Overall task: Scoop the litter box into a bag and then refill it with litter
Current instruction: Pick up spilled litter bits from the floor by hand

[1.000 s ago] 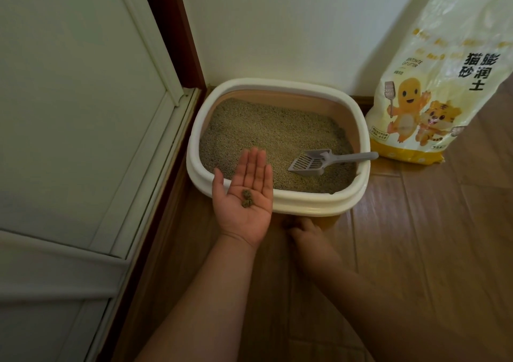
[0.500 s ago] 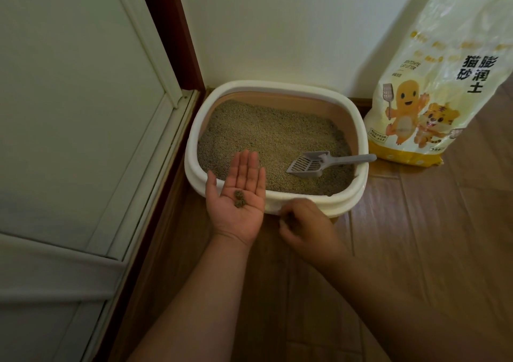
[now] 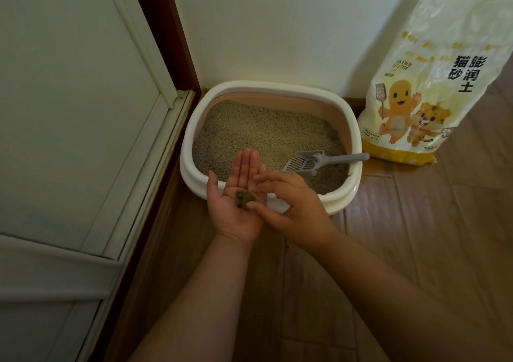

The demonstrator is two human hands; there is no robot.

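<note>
A cream litter box [image 3: 188,150] stands on the floor in the corner, holding grey-beige litter [image 3: 263,131]. A grey slotted scoop [image 3: 305,163] lies in it, with its handle resting on the right rim. My left hand [image 3: 236,217] is held flat, palm up, in front of the box, with dark litter clumps [image 3: 244,198] lying on the palm. My right hand [image 3: 297,209] reaches over that palm, its fingers and thumb spread apart on either side of the clumps and pinching nothing. A yellow-and-white bag of cat litter [image 3: 416,97] stands upright to the right of the box.
A white panelled door [image 3: 69,111] with a dark wooden frame [image 3: 172,42] runs along the left. The white wall [image 3: 277,28] is right behind the box. Wood plank floor [image 3: 416,236] stretches to the right and towards me.
My right hand rose from the floor in front of the box and moved left over my left palm. The pile of clumps on the palm looks bigger.
</note>
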